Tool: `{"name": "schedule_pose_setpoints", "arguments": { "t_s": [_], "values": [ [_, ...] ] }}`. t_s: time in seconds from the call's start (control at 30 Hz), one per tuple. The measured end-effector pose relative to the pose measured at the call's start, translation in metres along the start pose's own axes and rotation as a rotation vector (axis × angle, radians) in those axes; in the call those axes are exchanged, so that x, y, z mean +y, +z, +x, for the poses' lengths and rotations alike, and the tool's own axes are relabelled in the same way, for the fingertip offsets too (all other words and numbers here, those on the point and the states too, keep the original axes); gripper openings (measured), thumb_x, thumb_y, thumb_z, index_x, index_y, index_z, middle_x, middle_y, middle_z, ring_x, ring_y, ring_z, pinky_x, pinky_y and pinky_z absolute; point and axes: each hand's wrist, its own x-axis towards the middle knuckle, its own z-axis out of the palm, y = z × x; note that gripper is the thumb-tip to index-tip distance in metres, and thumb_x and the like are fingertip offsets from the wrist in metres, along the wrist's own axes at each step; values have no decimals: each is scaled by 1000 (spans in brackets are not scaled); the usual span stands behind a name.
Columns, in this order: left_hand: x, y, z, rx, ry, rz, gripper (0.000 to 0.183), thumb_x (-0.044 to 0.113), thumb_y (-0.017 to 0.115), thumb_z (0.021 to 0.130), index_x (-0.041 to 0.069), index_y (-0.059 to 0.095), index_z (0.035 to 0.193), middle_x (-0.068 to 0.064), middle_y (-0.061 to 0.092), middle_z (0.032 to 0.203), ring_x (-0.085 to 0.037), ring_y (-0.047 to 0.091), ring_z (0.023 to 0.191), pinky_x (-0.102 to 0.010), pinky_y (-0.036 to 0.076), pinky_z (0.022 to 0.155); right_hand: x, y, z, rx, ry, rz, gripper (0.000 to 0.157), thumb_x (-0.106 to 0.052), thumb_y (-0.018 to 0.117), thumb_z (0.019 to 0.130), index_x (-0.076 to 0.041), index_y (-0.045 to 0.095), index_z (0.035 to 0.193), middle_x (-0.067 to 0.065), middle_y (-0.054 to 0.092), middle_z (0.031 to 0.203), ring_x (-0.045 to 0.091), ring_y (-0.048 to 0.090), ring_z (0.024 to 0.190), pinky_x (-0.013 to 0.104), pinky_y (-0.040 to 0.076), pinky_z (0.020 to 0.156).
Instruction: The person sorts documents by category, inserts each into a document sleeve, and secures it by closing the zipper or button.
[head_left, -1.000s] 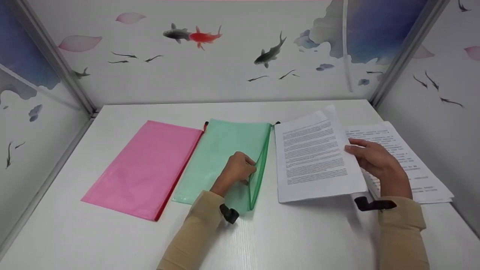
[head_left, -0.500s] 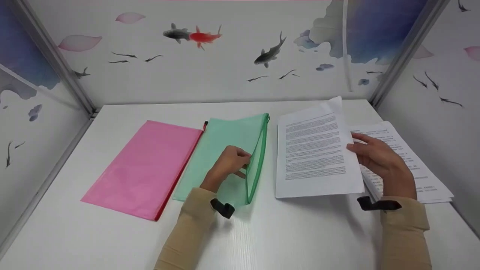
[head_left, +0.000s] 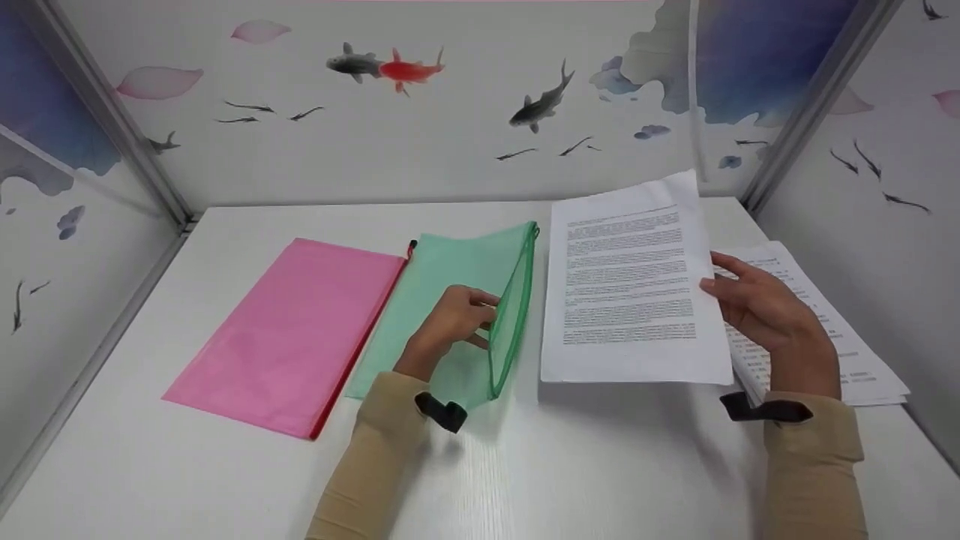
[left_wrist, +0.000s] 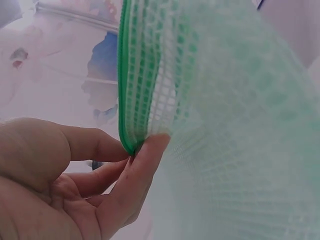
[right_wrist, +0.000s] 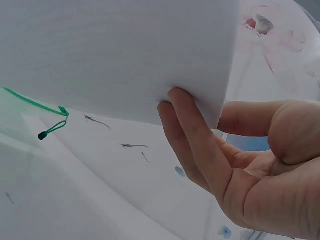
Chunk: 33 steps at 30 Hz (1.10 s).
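Head view, pink pouch (head_left: 285,337): flat on the tabletop (head_left: 585,465), red zip edge on its right.
Left hand (head_left: 450,319): pinches the near side of the mouth of the green pouch (head_left: 442,270), thumb and fingers close together.
Green pouch: just right of the pink one, right side raised, mouth gaping.
Printed sheets (head_left: 626,285): lifted off the tabletop, right of that mouth.
Right hand (head_left: 769,311): grips the sheets by their right edge, thumb on the printed face.
Paper stack (head_left: 840,337): rests far right, partly covered by the right hand.
Mouth handling: best to draw only one layer aside, so the gap runs the full length of the zip.
Sheet handling: best kept square and level; with one edge gripped, the free side could sag or fan.
Left wrist view: shows the pinch on the green zip edge (left_wrist: 122,90) and the mesh weave, neither clear from the head.
Right wrist view: shows the sheets' blank underside, two fingers (right_wrist: 185,107) pressed against it, and a dark-tipped zip pull (right_wrist: 43,135) barely readable from the head; the print shows only from above.
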Motion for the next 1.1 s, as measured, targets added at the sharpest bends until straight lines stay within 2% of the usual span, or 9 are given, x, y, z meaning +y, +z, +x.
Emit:
{"name": "schedule_pose_setpoints", "arguments": {
  "t_s": [0.1, 0.23, 0.37, 0.6, 0.67, 0.77, 0.9, 1.1],
  "values": [
    [0, -1, 1, -4, 2, -5, 34, 7, 56, 97, -1, 64, 130, -15, 68, 114, -20, 68, 93, -32, 63, 70, -2, 2, 0, -44, -7, 62, 62, 6, 44, 103, -12, 15, 155, 5, 70, 124, 24, 73, 108, 34, 61, 87],
    [1, -3, 2, -6, 11, -13, 34, 7, 56, 98, 0, 64, 131, -16, 68, 116, -21, 68, 96, -32, 64, 72, -2, 4, 1, -84, -18, 126, 58, 8, 41, 103, -13, 20, 152, 7, 68, 127, 26, 72, 111, 36, 61, 89],
    [2, -6, 1, -7, 28, -32, 34, 7, 55, 99, 0, 63, 132, -15, 67, 121, -21, 69, 99, -33, 64, 74, 0, 6, 4, -116, -27, 136, 54, 8, 39, 103, -13, 23, 150, 9, 68, 128, 26, 71, 111, 35, 61, 89],
    [2, -8, 1, -2, 41, -55, 35, 8, 54, 100, 1, 61, 134, -15, 66, 122, -22, 68, 103, -34, 64, 76, 4, 9, 8, -138, 7, 140, 59, 9, 40, 102, -12, 15, 152, 9, 68, 127, 25, 71, 112, 33, 60, 89],
    [2, -9, 2, 2, 46, -62, 35, 8, 53, 100, 1, 61, 134, -15, 66, 122, -23, 68, 104, -34, 64, 76, 4, 9, 8, -159, 18, 165, 55, 9, 38, 103, -12, 19, 150, 10, 68, 127, 26, 70, 113, 35, 60, 90],
    [3, -9, 2, 11, 49, -74, 36, 8, 53, 101, 1, 60, 135, -15, 65, 123, -24, 67, 106, -35, 63, 77, 4, 9, 7, -188, 38, 213, 47, 10, 35, 103, -13, 34, 145, 11, 67, 128, 29, 70, 114, 38, 60, 91],
    [5, -9, 1, 24, 54, -83, 37, 8, 53, 101, 1, 59, 136, -15, 64, 124, -25, 67, 106, -35, 63, 77, 6, 9, 9, -214, 69, 262, 46, 10, 33, 103, -13, 49, 139, 14, 67, 129, 32, 69, 115, 41, 59, 92],
    [4, -9, 0, 31, 52, -90, 37, 7, 54, 99, 1, 60, 135, -15, 64, 123, -25, 67, 105, -34, 64, 75, 9, 11, 12, -239, 92, 265, 46, 10, 31, 104, -13, 49, 140, 15, 66, 130, 32, 69, 115, 41, 59, 92]
  ]
}}
